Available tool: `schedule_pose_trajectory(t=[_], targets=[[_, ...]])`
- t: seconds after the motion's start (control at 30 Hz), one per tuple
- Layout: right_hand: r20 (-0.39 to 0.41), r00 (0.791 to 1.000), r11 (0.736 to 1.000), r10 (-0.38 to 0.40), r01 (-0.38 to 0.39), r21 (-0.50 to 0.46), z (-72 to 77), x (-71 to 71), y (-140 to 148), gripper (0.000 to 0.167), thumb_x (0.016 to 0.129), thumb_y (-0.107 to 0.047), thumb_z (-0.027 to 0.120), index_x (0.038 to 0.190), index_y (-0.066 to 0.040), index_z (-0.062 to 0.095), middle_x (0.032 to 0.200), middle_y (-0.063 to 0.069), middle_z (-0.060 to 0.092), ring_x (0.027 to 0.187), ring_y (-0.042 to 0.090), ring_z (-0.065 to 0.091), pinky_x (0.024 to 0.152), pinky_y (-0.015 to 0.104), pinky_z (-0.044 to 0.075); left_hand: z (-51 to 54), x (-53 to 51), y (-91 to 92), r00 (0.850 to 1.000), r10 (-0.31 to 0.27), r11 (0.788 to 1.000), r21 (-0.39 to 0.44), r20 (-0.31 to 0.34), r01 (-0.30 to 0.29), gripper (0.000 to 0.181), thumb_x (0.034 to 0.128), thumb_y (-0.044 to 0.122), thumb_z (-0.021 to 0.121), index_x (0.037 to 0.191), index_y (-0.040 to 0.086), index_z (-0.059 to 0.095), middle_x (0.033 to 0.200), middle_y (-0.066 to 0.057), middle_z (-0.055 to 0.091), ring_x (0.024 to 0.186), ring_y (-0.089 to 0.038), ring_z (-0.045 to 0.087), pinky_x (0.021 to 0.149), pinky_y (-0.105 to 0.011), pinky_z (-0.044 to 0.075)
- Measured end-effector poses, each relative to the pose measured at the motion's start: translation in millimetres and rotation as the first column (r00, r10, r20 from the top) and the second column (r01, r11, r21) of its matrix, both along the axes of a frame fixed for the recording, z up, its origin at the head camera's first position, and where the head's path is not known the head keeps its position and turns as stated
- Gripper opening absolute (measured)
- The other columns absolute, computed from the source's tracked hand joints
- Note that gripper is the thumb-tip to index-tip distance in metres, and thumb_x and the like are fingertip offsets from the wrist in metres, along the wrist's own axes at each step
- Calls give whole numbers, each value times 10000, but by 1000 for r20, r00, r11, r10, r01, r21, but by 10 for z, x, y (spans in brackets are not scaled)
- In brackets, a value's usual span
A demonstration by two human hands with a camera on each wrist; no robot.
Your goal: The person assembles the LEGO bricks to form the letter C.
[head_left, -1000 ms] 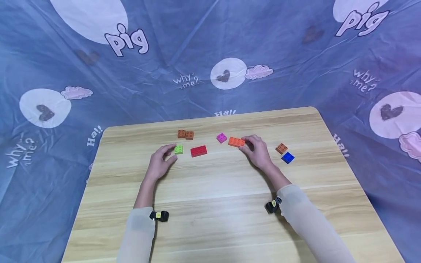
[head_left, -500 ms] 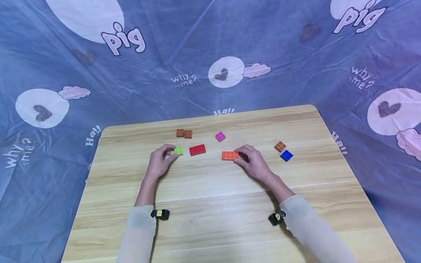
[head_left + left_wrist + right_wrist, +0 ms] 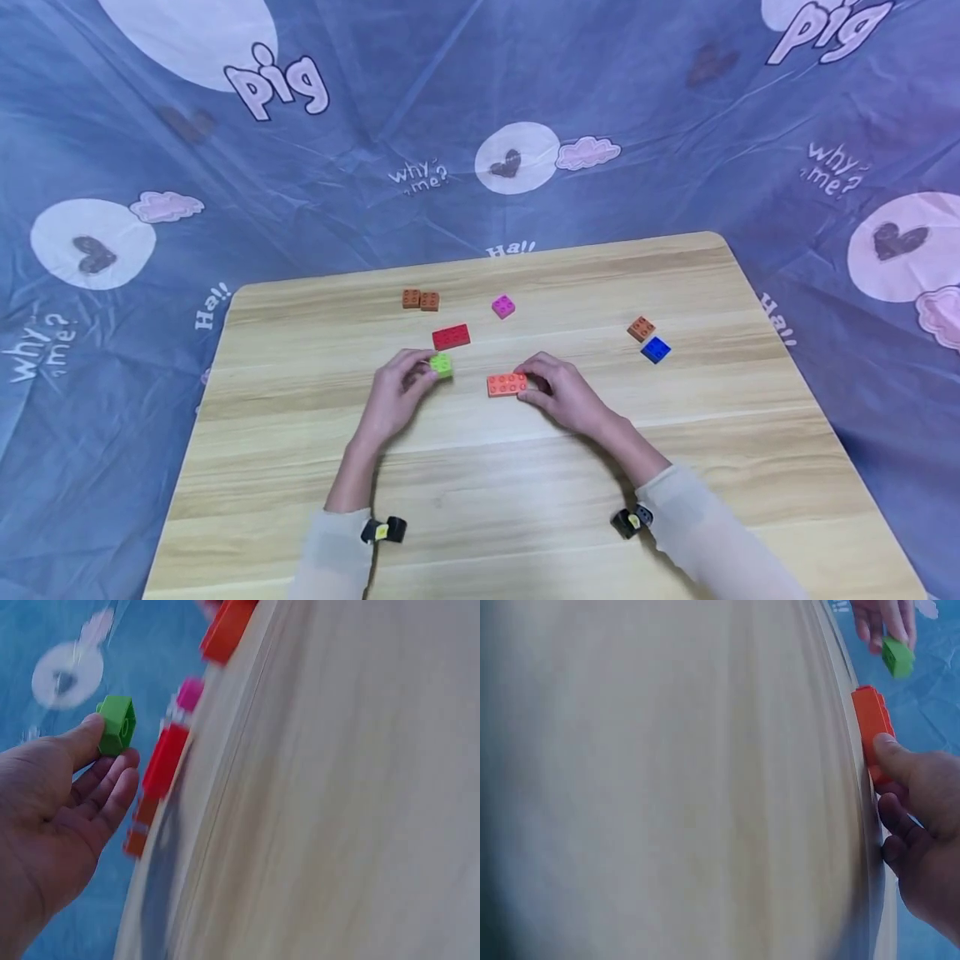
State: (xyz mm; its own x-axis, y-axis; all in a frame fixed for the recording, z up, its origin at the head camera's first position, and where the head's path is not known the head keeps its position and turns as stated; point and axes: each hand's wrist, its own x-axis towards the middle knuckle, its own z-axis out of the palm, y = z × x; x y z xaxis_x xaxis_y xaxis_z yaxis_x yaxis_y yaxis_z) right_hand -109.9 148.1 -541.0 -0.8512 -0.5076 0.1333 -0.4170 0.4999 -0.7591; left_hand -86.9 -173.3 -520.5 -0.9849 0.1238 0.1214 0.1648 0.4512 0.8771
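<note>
2 pinches: L hand (image 3: 393, 392) w/ green brick (image 3: 442, 365), R hand (image 3: 566, 396) w/ orange brick (image 3: 504, 384); prob. light, stiff, best held by sides.

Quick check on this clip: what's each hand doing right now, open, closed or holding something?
Left hand: holding the green brick, pinched by thumb and fingers.
Right hand: holding the orange brick by one end.

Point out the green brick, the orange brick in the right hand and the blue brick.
Green brick (image 3: 441, 365): head view, studded top.
Orange brick (image 3: 505, 384): head view, studded top.
Blue brick (image 3: 656, 349): head view, studded top.
</note>
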Motion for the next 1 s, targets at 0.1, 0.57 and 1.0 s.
schedule_pose_trajectory(t=[0.1, 0.57, 1.0], targets=[[6, 1000, 1000, 21, -21, 2, 4, 56, -33, 314, 933, -143, 828, 1228, -78, 742, 1177, -7, 706, 946, 117, 630, 797, 293, 557, 18, 73, 223, 997, -74, 997, -11, -16, 74, 374, 964, 91, 769, 1330, 50, 702, 1171, -31, 709, 1021, -169, 695, 926, -256, 600], [-6, 999, 999, 46, -46, 8, -36, 81, -80, 308, 948, -183, 817, 1236, -106, 739, 1191, -20, 699, 941, 117, 630, 776, 286, 552, -53, 210, 520, 989, -143, 984, -115, -27, 139, 320, 955, 89, 785, 1264, 44, 718, 1133, -25, 683, 947, -123, 672, 829, -230, 603], [-11, 999, 1000, 30, -29, 9, -32, 76, -40, 320, 937, -174, 827, 1237, -105, 739, 1185, -27, 699, 929, 97, 623, 773, 280, 552, -68, 154, 513, 973, -231, 962, -149, 0, 229, 345, 993, 151, 756, 1331, 97, 706, 1225, 0, 664, 1082, -153, 670, 961, -324, 585]])
